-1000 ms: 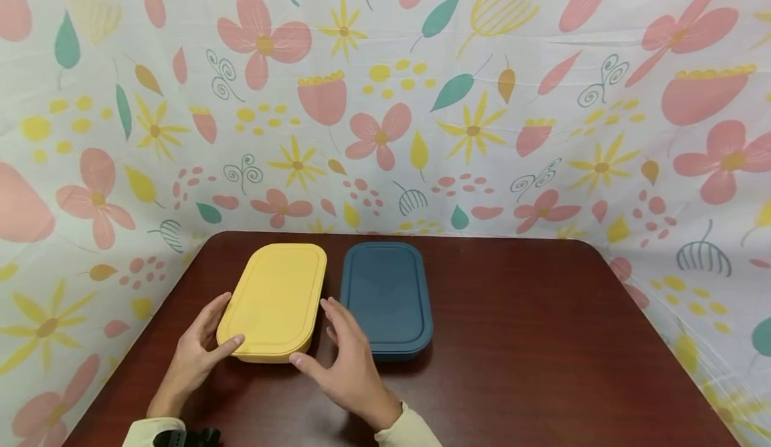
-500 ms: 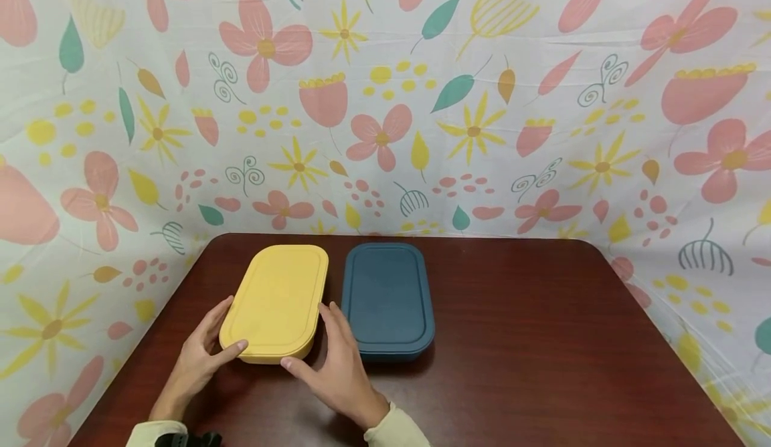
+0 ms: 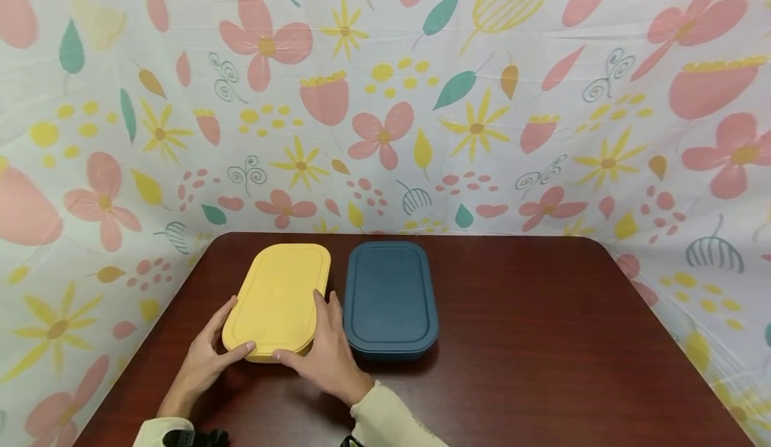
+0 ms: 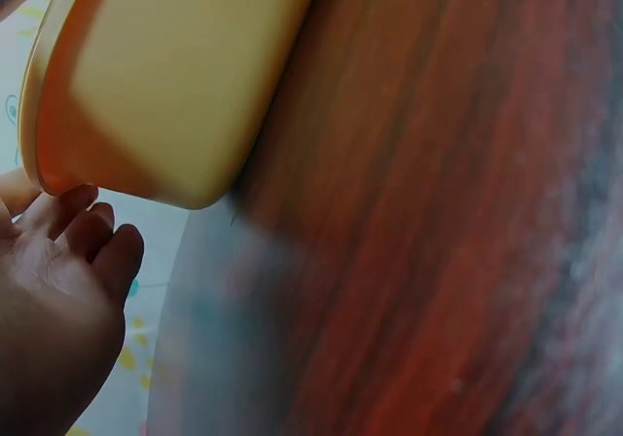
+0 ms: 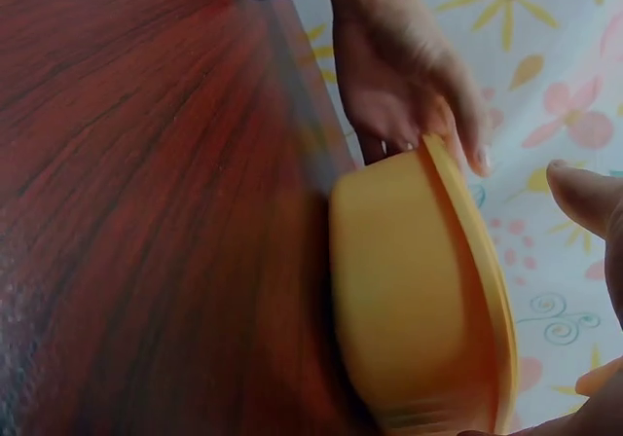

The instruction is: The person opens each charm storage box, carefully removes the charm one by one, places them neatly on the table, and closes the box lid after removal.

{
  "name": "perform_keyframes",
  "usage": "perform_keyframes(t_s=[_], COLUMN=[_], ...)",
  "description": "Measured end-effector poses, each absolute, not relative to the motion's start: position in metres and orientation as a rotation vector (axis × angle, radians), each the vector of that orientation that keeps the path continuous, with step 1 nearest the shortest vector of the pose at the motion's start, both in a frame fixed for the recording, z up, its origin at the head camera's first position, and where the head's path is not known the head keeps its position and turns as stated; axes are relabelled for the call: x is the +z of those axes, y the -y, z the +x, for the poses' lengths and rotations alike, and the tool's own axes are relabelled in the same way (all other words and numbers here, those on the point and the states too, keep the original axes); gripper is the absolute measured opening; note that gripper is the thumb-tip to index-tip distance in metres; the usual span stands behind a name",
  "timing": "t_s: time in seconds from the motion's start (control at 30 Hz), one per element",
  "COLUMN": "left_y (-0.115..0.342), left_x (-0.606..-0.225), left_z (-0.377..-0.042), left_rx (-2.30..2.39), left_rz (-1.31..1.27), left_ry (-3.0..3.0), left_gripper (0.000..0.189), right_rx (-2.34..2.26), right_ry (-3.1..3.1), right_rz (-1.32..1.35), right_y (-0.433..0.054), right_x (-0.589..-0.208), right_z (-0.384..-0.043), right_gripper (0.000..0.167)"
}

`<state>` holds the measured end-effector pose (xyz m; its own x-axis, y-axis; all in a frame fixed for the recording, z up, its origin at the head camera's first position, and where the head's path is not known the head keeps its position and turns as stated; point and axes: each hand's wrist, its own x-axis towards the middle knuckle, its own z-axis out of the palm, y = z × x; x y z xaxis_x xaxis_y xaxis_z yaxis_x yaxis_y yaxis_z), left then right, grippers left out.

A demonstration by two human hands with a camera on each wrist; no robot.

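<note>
the yellow box (image 3: 280, 296) sat left of centre in the lower half of the head frame, its lid on and its long sides slanting up and slightly right. it lay on the dark reddish-brown table (image 3: 542, 326), between the two hands. the left hand (image 3: 201, 363), at lower left, held the box by its near left corner, thumb over the lid's edge and fingers along the side; in the left wrist view those fingers were bent against the box at the left of the frame. the right hand (image 3: 328, 353), at lower centre, was spread fairly wide, with a forefinger at the right edge of the lid and the thumb by the near edge; whether that thumb pressed on it, i could not tell. the blue box (image 3: 391, 296), lidded too, lay just to the right of the yellow one, near the middle of the frame. pale sleeves (image 3: 391, 417) showed along the bottom edge, and a flowered cloth (image 3: 385, 132) filled the upper half.
</note>
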<state>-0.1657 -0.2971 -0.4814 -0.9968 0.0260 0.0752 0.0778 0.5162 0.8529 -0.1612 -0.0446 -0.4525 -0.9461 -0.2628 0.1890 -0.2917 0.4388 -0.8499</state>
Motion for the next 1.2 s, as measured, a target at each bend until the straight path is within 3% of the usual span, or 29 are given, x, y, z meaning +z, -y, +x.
perform_keyframes(t_s=[0.43,1.2], left_y=[0.305,0.305], left_x=[-0.481,-0.48], left_z=[-0.167,-0.171], left_rx=[-1.564,-1.521], left_rz=[-0.126,-0.153], left_ry=[2.748,2.768], left_gripper=[0.115,0.119], right_rx=[1.56,1.426], right_ry=[2.65,2.656], right_rz=[0.429,0.443], right_y=[0.054,0.057], right_x=[-0.464,-0.474], right_z=[-0.167,-0.175], right_gripper=[0.121,0.119])
